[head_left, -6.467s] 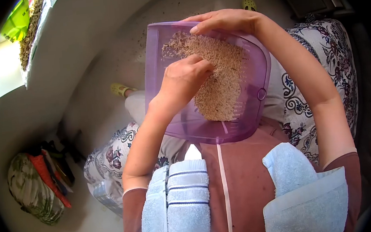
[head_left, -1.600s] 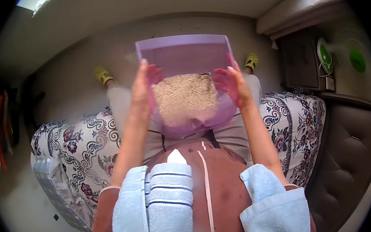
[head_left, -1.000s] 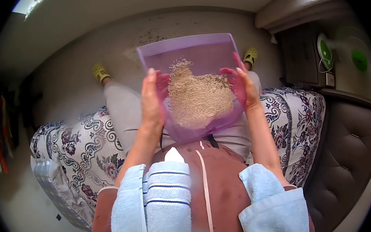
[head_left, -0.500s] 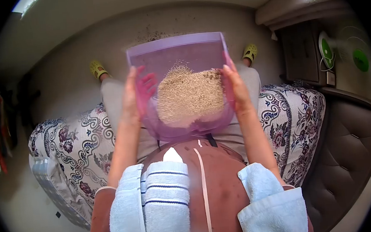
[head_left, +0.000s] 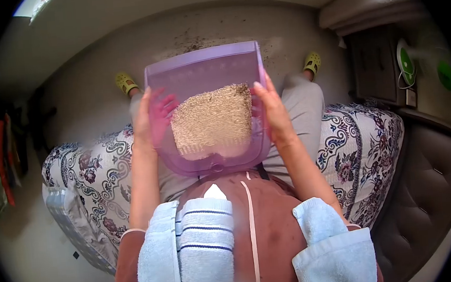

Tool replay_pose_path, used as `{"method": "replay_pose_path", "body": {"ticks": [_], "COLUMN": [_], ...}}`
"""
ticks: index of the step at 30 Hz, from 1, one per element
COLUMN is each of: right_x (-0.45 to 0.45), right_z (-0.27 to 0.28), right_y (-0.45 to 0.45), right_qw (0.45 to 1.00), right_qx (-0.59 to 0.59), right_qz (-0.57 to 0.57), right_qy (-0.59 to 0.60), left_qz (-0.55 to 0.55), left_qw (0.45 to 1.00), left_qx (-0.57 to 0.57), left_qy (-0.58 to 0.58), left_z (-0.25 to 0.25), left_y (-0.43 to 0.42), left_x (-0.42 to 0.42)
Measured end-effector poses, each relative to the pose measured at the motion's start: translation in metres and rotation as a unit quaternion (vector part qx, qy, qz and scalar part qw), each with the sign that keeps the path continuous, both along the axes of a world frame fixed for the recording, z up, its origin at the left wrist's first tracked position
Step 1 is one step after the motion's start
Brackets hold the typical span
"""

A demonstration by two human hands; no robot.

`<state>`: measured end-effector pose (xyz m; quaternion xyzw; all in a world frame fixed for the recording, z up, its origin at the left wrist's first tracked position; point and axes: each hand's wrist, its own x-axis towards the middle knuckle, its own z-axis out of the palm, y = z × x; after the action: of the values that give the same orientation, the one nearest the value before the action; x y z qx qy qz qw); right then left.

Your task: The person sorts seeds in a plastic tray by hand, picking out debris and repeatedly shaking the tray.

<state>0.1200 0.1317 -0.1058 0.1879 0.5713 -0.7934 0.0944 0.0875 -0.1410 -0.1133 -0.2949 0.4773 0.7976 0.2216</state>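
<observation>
A see-through purple scoop-shaped tray point(head_left: 203, 59) is held above my lap, its straight edge facing away from me. Small tan grains point(head_left: 213, 118) lie in it in a broad patch, with darker bits at the far right corner of the patch. My left hand point(head_left: 146, 115) grips the tray's left side, its fingers showing pink through the plastic underneath. On the right side my right hand point(head_left: 273, 108) holds the tray in the same way, thumb on the side wall and fingers below.
Dark debris point(head_left: 188, 40) is scattered on the floor past the tray, between two yellow clogs. A patterned bedcover point(head_left: 359, 151) lies under me. Light blue towels point(head_left: 206, 238) hang over my chest. A dark cabinet point(head_left: 376, 68) and green-and-white fan stand at right.
Earlier my left hand was among the grains; now both hands hold the tray's sides. The tray has lately shifted left, and the grains have gathered into a more compact patch.
</observation>
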Motion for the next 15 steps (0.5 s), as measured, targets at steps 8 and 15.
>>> {"method": "replay_pose_path", "body": {"ticks": [8,15], "right_x": [-0.009,-0.021], "right_z": [-0.019,0.009], "right_y": [0.059,0.046], "right_qw": [0.996,0.995], "right_qx": [-0.077,-0.026], "right_qz": [0.033,0.036], "right_qy": [0.033,-0.084], "left_qz": [0.047,0.034], "left_qw": [0.994,0.998], "left_qx": [-0.064,-0.022], "left_qy": [0.077,0.047], "left_z": [0.019,0.008], "left_y": [0.060,0.042], "left_x": [0.018,-0.001]}}
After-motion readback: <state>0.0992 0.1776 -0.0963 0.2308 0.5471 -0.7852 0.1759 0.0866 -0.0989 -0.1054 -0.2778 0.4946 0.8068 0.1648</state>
